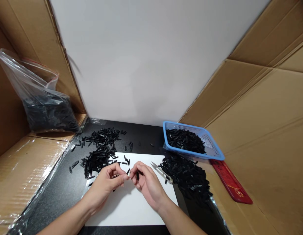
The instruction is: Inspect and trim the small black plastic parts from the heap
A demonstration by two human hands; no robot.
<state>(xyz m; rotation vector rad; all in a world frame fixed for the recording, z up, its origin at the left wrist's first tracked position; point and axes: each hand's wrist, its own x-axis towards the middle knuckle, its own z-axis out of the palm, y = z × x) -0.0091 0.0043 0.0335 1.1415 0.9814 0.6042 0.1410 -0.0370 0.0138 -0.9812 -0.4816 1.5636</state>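
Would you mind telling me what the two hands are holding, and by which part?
Both hands pinch small black pieces at the fingertips: right hand holds one, seemingly by its end; left hand's grip point is unclear.

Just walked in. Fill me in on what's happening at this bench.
A person's left hand and right hand meet over a white sheet, pinching a small black piece between the fingertips. Loose black pieces lie to the left, another heap to the right beside snips and a blue basket.

2 hands (104, 184), 1 basket (215, 150), 1 snips (162, 172), 1 bag (41, 101), 3 piles pcs (99, 158)
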